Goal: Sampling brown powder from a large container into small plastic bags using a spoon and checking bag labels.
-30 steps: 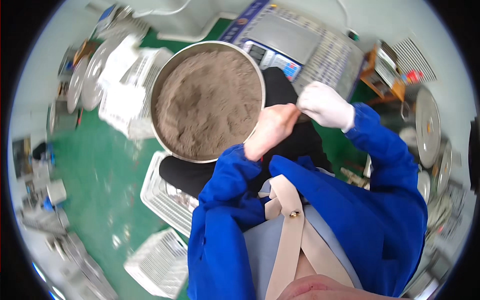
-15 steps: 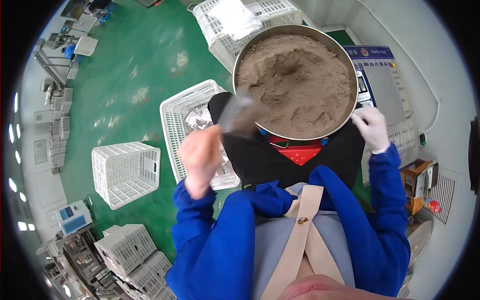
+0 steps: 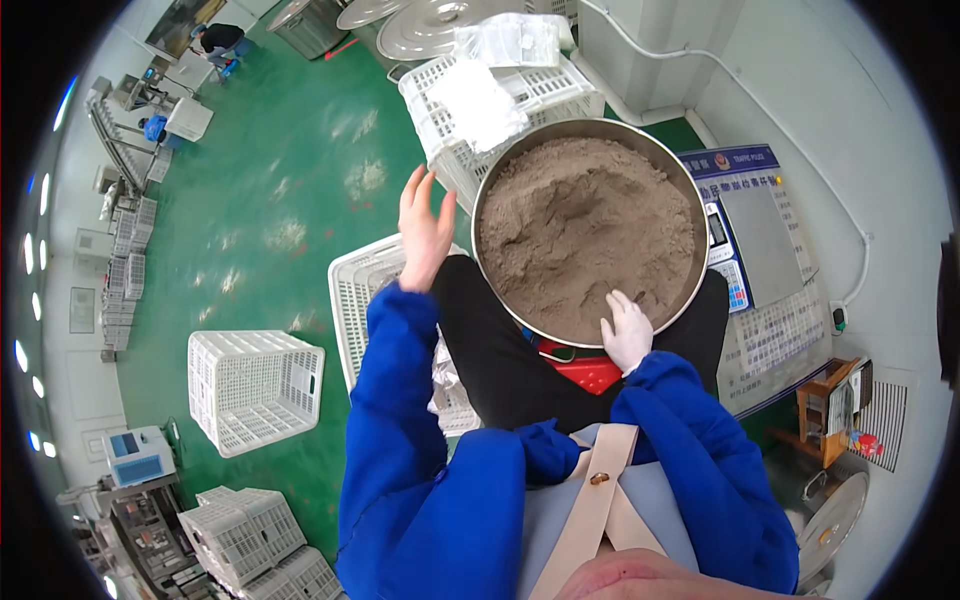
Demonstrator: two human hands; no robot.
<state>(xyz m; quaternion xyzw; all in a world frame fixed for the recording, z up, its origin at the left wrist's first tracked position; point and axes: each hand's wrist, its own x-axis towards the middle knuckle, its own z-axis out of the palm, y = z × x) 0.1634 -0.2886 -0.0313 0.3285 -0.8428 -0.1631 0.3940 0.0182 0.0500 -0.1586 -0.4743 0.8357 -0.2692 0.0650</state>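
My bare left hand (image 3: pixel 425 228) is raised left of a big round metal basin (image 3: pixel 478 245), its fingers spread and nothing in it. Below that hand stands a white plastic basket (image 3: pixel 350 300) with silvery pouches (image 3: pixel 446 385) inside, partly hidden by my sleeve. Brown-grey powder (image 3: pixel 590 225) fills the basin, which sits in front of me above a red stool or stand (image 3: pixel 590 374). My right hand (image 3: pixel 627 330), in a white glove, is over the basin's near rim with fingers stretched toward the powder. Whether its fingertips touch the powder I cannot tell.
A white crate (image 3: pixel 440 135) bearing white plastic bags (image 3: pixel 478 104) stands beyond the basin. Right of the basin is a digital scale (image 3: pixel 768 245) on a printed sheet. Another white basket (image 3: pixel 255 390) lies on the green floor at left. Lidded metal pots (image 3: pixel 440 30) stand at the back.
My left hand has let go of the blurred pouch-like thing it held and moved up and forward. My right hand has come from the basin's right rim to its near edge. The view has shifted.
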